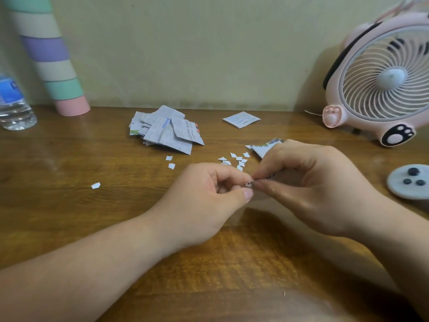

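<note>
My left forearm lies low over the wooden surface for steadiness. My left hand and right hand meet over it. The fingers of both pinch one small paper piece between them, near the torn scraps, probably to tear it.

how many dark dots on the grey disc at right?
3 dark dots: one on top, two below it, left and right. The grey disc is cut by the frame edge, so more may be hidden.

One fan, one bottle, one striped tube — one pile of papers.
</note>
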`<move>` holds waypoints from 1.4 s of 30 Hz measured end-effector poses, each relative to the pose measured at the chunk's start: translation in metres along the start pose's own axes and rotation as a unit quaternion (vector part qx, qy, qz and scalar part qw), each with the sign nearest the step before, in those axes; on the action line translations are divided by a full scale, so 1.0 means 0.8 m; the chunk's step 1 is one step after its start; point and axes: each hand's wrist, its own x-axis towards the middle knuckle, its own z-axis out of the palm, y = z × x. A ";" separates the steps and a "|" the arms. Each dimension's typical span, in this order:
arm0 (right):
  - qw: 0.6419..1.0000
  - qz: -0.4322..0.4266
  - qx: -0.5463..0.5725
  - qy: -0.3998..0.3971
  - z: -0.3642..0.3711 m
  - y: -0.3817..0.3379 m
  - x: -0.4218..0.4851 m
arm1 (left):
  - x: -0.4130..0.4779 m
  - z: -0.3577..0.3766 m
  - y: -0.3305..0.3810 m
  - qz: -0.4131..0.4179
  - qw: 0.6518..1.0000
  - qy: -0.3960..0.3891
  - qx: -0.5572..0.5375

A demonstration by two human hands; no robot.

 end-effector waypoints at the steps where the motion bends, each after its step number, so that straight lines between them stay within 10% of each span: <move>1: 1.000 -0.010 -0.014 0.002 0.000 0.001 0.000 | 0.000 -0.001 0.000 0.003 1.000 -0.007 0.007; 15: 0.966 -0.182 -0.176 0.056 0.017 0.003 0.015 | 0.012 -0.012 0.007 -0.185 0.930 -0.043 -0.314; 22: 0.991 -0.023 0.119 0.057 0.007 -0.006 0.002 | 0.024 -0.030 0.007 -0.163 0.929 0.028 -0.331; 30: 0.772 0.286 0.568 -0.001 0.012 -0.018 0.009 | 0.012 -0.012 0.003 -0.033 0.985 0.046 -0.162; 42: 0.641 0.320 0.682 -0.145 0.018 -0.013 0.010 | 0.012 -0.017 0.005 0.187 0.978 -0.009 -0.093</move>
